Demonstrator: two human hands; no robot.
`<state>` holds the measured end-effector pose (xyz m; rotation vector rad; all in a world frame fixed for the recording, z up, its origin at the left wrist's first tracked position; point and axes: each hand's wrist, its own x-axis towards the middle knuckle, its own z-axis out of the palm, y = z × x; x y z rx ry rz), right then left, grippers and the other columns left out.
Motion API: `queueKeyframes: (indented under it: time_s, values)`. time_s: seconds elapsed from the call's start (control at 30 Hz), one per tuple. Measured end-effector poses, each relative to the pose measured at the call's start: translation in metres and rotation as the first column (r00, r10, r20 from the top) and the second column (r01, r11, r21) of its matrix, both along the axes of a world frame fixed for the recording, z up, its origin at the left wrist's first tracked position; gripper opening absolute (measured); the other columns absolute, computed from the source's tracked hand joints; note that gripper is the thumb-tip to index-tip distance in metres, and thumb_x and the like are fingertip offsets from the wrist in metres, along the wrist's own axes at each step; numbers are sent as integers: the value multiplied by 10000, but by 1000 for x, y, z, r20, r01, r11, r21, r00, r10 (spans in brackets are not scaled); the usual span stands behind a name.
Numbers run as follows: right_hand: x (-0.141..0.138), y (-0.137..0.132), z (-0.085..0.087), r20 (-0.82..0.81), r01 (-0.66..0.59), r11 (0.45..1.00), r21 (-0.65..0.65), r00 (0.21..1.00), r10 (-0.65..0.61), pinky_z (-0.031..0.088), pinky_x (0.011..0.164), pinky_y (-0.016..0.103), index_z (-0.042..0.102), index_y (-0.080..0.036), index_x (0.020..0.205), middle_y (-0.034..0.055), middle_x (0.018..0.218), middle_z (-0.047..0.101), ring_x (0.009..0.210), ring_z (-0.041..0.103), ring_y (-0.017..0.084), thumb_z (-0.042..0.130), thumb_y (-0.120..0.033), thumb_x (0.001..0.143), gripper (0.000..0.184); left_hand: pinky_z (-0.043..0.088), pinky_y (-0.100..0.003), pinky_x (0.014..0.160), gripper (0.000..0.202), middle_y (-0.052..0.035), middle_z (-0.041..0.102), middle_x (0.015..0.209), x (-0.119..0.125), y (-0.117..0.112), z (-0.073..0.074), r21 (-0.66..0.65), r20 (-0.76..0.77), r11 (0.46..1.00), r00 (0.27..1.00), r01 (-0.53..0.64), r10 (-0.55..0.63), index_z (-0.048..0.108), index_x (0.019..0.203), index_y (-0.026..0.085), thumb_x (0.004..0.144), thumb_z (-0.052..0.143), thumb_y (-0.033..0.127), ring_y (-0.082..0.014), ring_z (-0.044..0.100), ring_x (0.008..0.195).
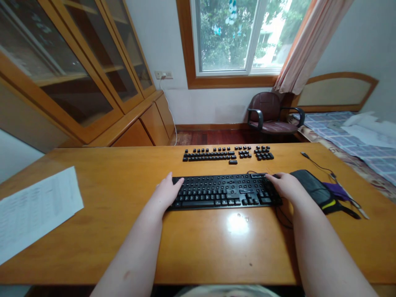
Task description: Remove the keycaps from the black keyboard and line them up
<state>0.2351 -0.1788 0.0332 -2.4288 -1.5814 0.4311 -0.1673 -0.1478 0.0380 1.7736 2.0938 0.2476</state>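
Note:
A black computer keyboard [213, 197] lies on the wooden desk in front of me, its upper rows bare of keycaps while the lower rows still carry theirs. My left hand [167, 192] grips its left end, thumb on the top face and the other fingers hidden around the side. At the opposite end, my right hand [287, 186] holds the upper right corner, thumb on top and fingers mostly out of sight. Beyond the keyboard, loose black keycaps [210, 156] stand in rows grouped like a keyboard layout. One longer keycap [233, 162] sits just below those rows.
Printed sheets [40, 210] lie at the desk's left. On the right are a dark pouch [312, 187], a purple cloth [335, 191] and a cable with a USB plug [305, 155]. An office chair [269, 111] stands past the far edge of the desk [123, 165].

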Motion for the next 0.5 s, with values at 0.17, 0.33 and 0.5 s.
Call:
queueKeyframes:
  time_s: [0.17, 0.33, 0.5]
  values:
    - [15, -1, 2, 48, 67, 996, -51, 997, -65, 446, 561, 298, 689, -102, 834, 161, 733, 695, 679, 649, 264, 498, -558, 748, 503, 349, -383, 1013, 655, -178, 472, 1329, 9, -2, -9, 67, 62, 997, 997, 49, -53, 387, 1333, 94, 834, 410, 516, -294, 446, 1226]
    - [18, -3, 9, 126, 91, 993, -69, 989, -81, 455, 607, 312, 689, -82, 873, 197, 814, 693, 759, 655, 284, 476, -527, 779, 502, 357, -363, 1009, 589, -162, 500, 1304, 14, -2, -16, 105, 111, 992, 990, 75, -86, 426, 1306, 111, 842, 423, 474, -269, 462, 1212]
    - [19, -3, 6, 134, 97, 993, -68, 987, -87, 455, 615, 315, 689, -87, 877, 195, 842, 694, 775, 653, 286, 462, -516, 787, 494, 353, -365, 1014, 554, -166, 502, 1296, 14, -1, -21, 134, 81, 987, 991, 93, -104, 461, 1275, 107, 843, 436, 453, -271, 470, 1200]
